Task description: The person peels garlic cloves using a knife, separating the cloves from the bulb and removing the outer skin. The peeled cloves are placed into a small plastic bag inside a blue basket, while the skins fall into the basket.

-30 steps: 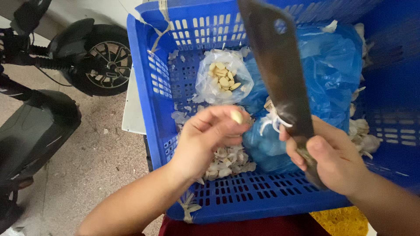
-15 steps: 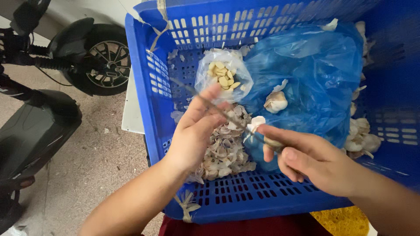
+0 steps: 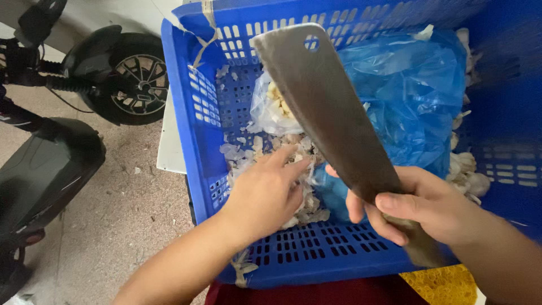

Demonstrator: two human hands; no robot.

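right hand [image 3: 435, 212] holds cleaver [image 3: 327, 107] pointing up-left, away.

Location type: an informal food-preparation spot on bare ground, such as a back area of a home or small eatery, not a fitted kitchen. Evidence follows. The floor [image 3: 118, 220] is rough, stained concrete with scattered debris. An electric scooter [image 3: 62, 130] stands at far left (its wheel [image 3: 138, 79] just beside the crate). A large blue perforated plastic crate [image 3: 209, 141] serves as the work container, holding loose garlic skins [image 3: 265, 158], a blue plastic bag [image 3: 412, 107] and a clear bag of peeled cloves [image 3: 276, 110]. A steel cleaver [image 3: 327, 113] is present. No counter or sink appears in view.
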